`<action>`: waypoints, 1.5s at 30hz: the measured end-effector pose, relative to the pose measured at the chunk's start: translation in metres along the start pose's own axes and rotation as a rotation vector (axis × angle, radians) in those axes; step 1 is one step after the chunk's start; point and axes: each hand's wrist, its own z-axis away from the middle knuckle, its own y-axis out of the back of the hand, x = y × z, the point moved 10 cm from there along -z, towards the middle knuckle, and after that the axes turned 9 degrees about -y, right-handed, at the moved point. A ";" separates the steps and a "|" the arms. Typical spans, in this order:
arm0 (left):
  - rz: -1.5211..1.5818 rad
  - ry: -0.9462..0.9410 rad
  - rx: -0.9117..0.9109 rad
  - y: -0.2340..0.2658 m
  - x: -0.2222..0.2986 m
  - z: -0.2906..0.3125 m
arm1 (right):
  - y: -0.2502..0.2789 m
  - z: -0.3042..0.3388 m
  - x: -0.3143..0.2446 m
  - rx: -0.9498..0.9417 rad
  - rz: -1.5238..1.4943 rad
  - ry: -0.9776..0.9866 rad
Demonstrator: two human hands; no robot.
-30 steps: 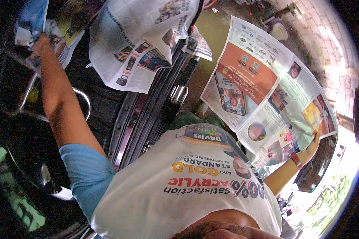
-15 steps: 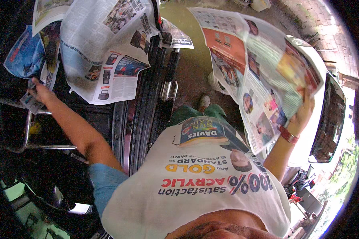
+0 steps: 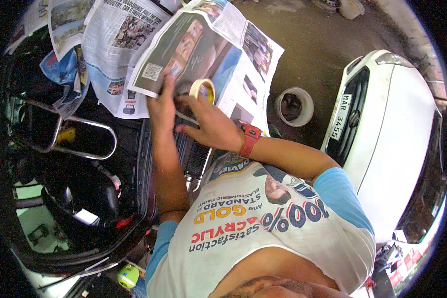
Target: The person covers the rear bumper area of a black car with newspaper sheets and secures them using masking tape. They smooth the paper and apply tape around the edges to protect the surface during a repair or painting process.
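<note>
Tape (image 3: 202, 90) sits in my right hand (image 3: 211, 126), a pale roll with my fingers closed around its near edge, held up just above the newspaper (image 3: 198, 49). A strip seems to run from the roll down toward my palm, though the view is too cramped there to be sure. On that wrist is a red watch (image 3: 250, 139). My left hand (image 3: 161, 107) lies just left of the right one, flat with fingers spread, pressing the near edge of the same newspaper down; it grips nothing.

Nearest to me is my white shirt (image 3: 263, 228) with blue sleeves. To the left of it, a dark vehicle body (image 3: 79, 198) with a chrome bar (image 3: 84, 136) bent in a loop lies under my left forearm. A small green thing (image 3: 128, 274) shows at the near left edge.

Farther out, more newspaper sheets (image 3: 109, 59) cover the dark surface to the far left, overlapping the one I press. Right of my hands, on the stained ground, stands a white bucket (image 3: 294, 106). Beyond my right arm a white car (image 3: 397, 144) fills the right side, its front end pointing toward the bucket.
</note>
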 end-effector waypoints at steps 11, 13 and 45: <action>-0.525 -0.155 0.012 0.126 0.089 0.044 | 0.114 -0.025 0.026 0.074 0.009 0.044; -0.481 -0.133 0.047 0.130 0.102 0.050 | 0.127 -0.033 0.026 0.103 -0.023 0.095; 0.418 -0.261 0.858 0.224 0.066 0.130 | 0.056 0.079 0.072 -0.059 0.053 0.590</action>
